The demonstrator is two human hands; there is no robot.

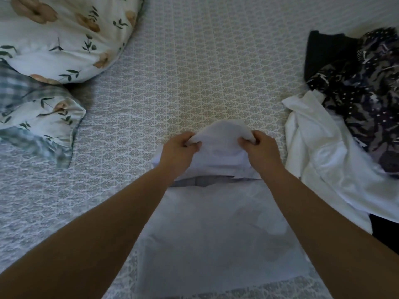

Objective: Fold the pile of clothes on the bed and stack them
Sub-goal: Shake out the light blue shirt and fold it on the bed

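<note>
A pale lilac-white garment (216,229) lies flat on the bed in front of me, running from the near edge toward the middle. Its far end is lifted into an arch. My left hand (179,152) pinches that raised edge on its left side, and my right hand (261,149) pinches it on the right, fingers curled round the cloth. A grey band of the garment shows just below my wrists. The unfolded pile sits at the right: a white shirt (328,160) with a dark patterned garment (367,93) and a black one (323,52) behind it.
The patterned grey bedspread (194,72) covers the whole bed. Two floral pillows lie at the left, a large one (64,35) at the far corner and a smaller one with a plaid side (36,113) nearer. A dark gap (386,231) shows at the right edge.
</note>
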